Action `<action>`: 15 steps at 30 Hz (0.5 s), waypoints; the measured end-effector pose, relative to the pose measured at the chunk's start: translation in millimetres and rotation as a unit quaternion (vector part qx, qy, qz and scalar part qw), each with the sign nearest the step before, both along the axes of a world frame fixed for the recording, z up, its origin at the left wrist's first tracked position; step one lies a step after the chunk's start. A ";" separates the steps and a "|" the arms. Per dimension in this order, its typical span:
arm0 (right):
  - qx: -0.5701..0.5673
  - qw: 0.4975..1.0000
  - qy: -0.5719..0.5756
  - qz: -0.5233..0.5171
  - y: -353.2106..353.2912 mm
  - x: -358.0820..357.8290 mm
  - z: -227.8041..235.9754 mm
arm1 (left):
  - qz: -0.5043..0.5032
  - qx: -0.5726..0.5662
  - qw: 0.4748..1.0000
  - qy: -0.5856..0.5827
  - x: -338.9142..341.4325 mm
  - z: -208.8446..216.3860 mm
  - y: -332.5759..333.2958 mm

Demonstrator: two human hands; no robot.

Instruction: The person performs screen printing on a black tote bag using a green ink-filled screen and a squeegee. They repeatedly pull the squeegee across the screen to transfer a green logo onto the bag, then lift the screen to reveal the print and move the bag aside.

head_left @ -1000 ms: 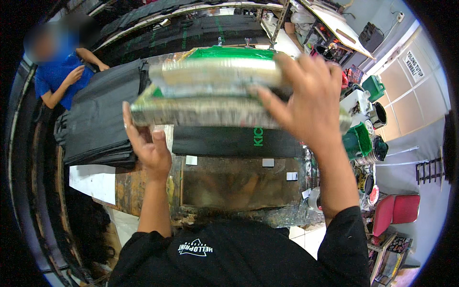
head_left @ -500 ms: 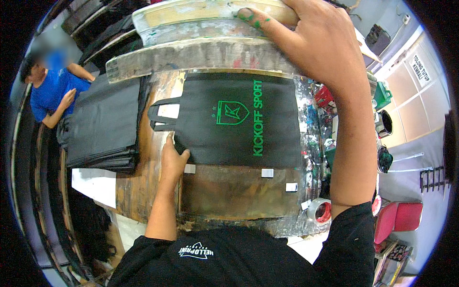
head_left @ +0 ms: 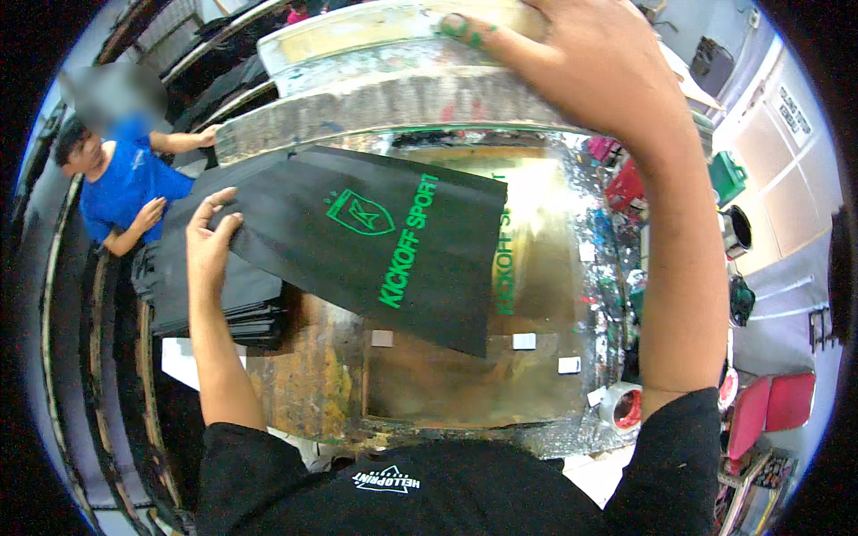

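Note:
A black fabric bag (head_left: 295, 241) with a green shield emblem and green lettering hangs tilted from my left hand (head_left: 209, 234), whose fingers are closed on its handle end. Its far end reaches over the worn board (head_left: 429, 384), where green lettering also shows. To the left, partly under the bag, lies a stack of black bags (head_left: 223, 313). My right hand (head_left: 603, 76) grips the top of a raised wooden printing frame (head_left: 384, 107). Its paint-stained thumb lies along a pale yellow wooden bar (head_left: 357, 37) on the frame; the other fingers are mostly hidden.
A person in a blue shirt (head_left: 134, 192) stands at the left, one hand near the frame's end. Small white tabs (head_left: 524, 341) dot the board. At the right are a tape roll (head_left: 619, 406), a green container (head_left: 728, 177), an open can (head_left: 736, 232) and a red chair (head_left: 769, 415).
My left hand has lifted the printed bag off the board and drawn it left over the stack. My right hand still holds up the frame. The person in blue has extended an arm.

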State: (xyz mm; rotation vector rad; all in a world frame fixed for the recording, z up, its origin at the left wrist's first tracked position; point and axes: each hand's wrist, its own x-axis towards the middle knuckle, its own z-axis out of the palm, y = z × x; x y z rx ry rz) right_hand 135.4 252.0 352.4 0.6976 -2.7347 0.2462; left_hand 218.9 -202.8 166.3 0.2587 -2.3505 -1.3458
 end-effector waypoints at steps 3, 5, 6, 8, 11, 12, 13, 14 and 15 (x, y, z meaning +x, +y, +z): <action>-0.038 0.994 0.105 0.002 -1.8 21.3 -17.2 | 0.049 0.000 0.999 -0.021 17.7 28.8 -65.6; -0.074 0.987 0.141 0.010 0.8 11.1 -22.1 | 0.045 -0.037 0.998 0.000 35.3 33.1 -117.8; -0.093 0.977 0.191 0.028 12.6 -7.1 -30.8 | 0.065 -0.030 0.997 -0.020 36.4 35.4 -134.9; -0.088 0.976 0.198 0.035 15.0 -9.4 -34.9 | 0.118 -0.014 0.991 -0.064 54.0 36.9 -170.5; -0.081 0.964 0.249 0.046 20.8 -21.9 -44.4 | 0.155 -0.016 0.987 -0.030 74.7 10.0 -242.0; -0.081 0.970 0.224 0.043 19.6 -18.4 -42.4 | 0.185 -0.037 0.982 -0.027 79.4 -3.7 -264.1; -0.083 0.975 0.200 0.042 14.3 -14.6 -39.5 | 0.218 -0.059 0.974 -0.024 88.5 -16.2 -288.1; -0.067 0.977 0.200 0.024 9.9 -7.5 -37.3 | 0.251 -0.081 0.964 -0.022 99.6 -28.6 -309.9; -0.077 0.978 0.191 0.030 6.3 -5.3 -37.9 | 0.281 -0.101 0.954 -0.011 119.2 -37.7 -330.5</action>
